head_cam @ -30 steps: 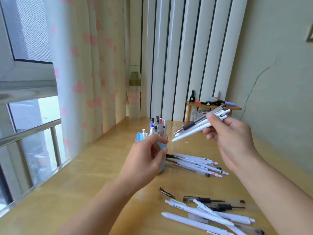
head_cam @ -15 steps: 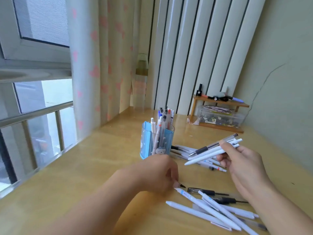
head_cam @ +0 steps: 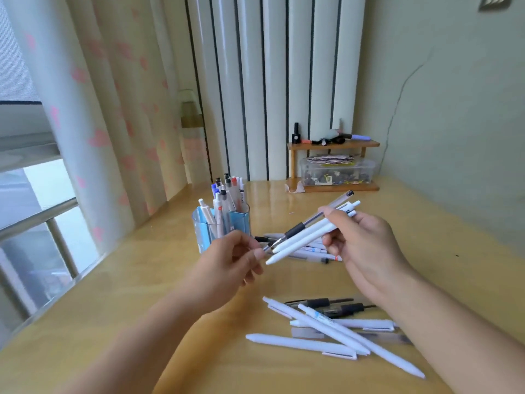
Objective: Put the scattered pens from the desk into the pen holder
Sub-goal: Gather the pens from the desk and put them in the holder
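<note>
Pens [head_cam: 308, 233] bunched in right hand [head_cam: 366, 248], left hand [head_cam: 230, 263] at tips, markings unreadable

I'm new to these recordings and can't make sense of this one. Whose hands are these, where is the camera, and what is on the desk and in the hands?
There is no machine here: a person works with two bare hands, and the single camera sits on their head, looking forward and down. The right hand grips a small bundle of pens, two white and one clear with a black grip, pointing toward the left hand. The left hand's fingers are at the bundle's tips and seem to pinch something small; I cannot tell what. On the wooden desk stands a blue pen holder already holding several pens. Loose pens lie in a heap near the person, and a few more lie beside the holder. At the back stands a small wooden shelf.
</note>
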